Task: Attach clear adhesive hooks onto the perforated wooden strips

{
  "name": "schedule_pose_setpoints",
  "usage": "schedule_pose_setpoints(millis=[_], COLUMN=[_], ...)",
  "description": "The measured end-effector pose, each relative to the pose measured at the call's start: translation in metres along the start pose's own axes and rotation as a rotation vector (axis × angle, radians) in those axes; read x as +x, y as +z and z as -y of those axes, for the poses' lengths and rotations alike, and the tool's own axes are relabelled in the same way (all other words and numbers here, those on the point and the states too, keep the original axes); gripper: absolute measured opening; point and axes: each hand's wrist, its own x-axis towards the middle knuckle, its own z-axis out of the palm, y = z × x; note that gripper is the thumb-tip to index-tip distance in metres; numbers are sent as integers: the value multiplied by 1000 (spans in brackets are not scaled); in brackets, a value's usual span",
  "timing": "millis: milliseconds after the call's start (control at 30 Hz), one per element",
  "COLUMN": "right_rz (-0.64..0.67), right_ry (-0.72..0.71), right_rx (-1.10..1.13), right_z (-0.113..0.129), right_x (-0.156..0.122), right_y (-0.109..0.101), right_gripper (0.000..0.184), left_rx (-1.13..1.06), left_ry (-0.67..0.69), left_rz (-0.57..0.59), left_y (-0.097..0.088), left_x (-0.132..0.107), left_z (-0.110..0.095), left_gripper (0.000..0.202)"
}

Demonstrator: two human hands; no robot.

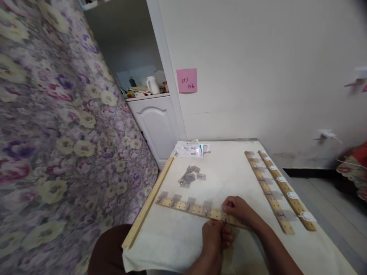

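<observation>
A pale wooden strip with holes (183,206) lies across the near part of the table, bearing several small shiny metal pieces, each with a clear plastic packet behind it. At its right part my right hand (236,209) is closed in a pinch over another small clear packet (224,217). My left hand (212,236) is on the near side of the strip, fingers curled and closed just below that packet; what they grip is hidden. Further back lies a loose pile of small clear packets (189,176) with tiny metal parts.
Two wooden strips stretch along the table's right side: one holds clear packets (268,191), the other white round pieces (286,191). A bare wooden strip (149,200) follows the left edge. Printed packages (189,149) lie at the back. A flowered curtain (71,133) hangs left.
</observation>
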Motion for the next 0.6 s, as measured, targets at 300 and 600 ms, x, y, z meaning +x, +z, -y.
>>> schedule_pose_setpoints(millis=[300,600], right_rz=[2,10], right_ry=[1,8], right_rx=[18,28], right_z=[2,0], right_x=[-2,-1], right_y=[-1,-1], right_gripper=[11,10], left_rx=[35,66], left_ry=[18,20], left_rz=[-9,-14], left_y=[-1,1], left_x=[4,3], left_z=[3,1], left_gripper=[11,13])
